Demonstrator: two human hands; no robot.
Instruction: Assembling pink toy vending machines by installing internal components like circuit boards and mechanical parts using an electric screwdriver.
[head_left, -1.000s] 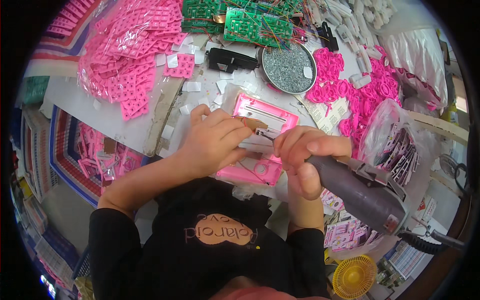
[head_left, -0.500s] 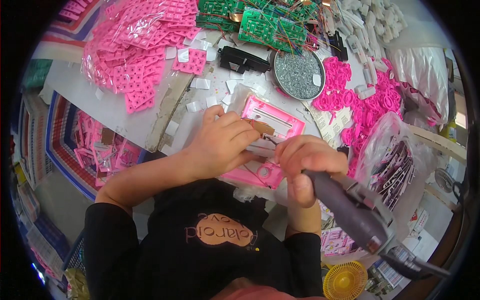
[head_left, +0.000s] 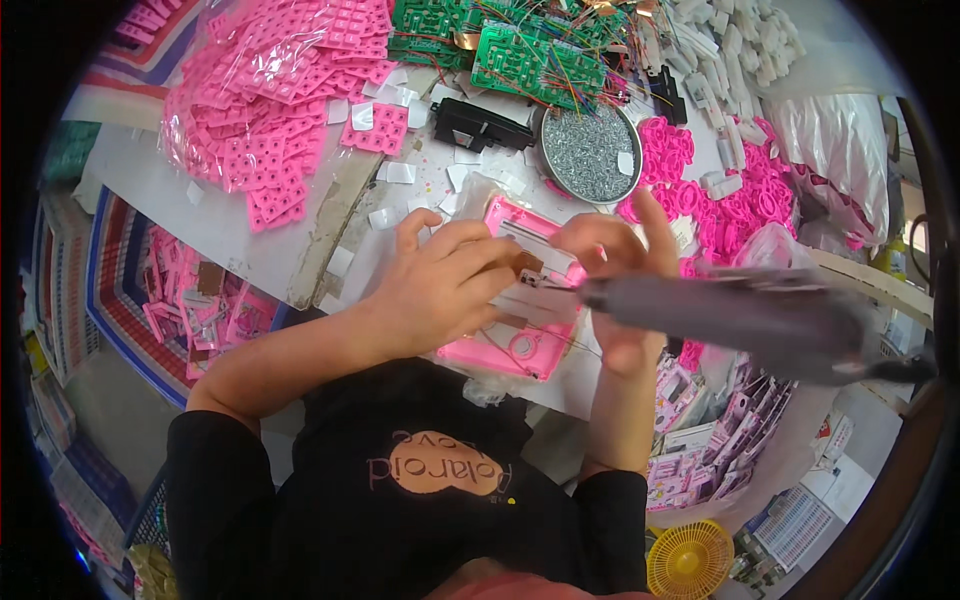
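Observation:
A pink plastic case [head_left: 462,354] lies on the table before me, with a brown piece [head_left: 527,262] and thin wires inside it. My left hand [head_left: 440,278] curls over the case's left side, fingertips pressed near the brown piece and a small silvery part [head_left: 533,279]. From the right, a dark grey electric screwdriver [head_left: 720,315] reaches in almost level, its thin bit at that silvery part. My right hand [head_left: 632,290] is loosely around the screwdriver's nose, with one finger raised. Motion blurs the screwdriver's rear body.
Beyond the case stand a round tin of screws [head_left: 592,150] and a black plastic part [head_left: 482,124]. Pink button sheets [head_left: 270,100] heap up at far left, green circuit boards [head_left: 540,65] at the back. Pink rings [head_left: 740,205] lie right; a yellow basket [head_left: 690,560] sits lower right.
The screwdriver's rear end has swung up, from sloping down to the right to nearly level. My right hand has loosened and lifted a finger. My left hand has stayed at the case.

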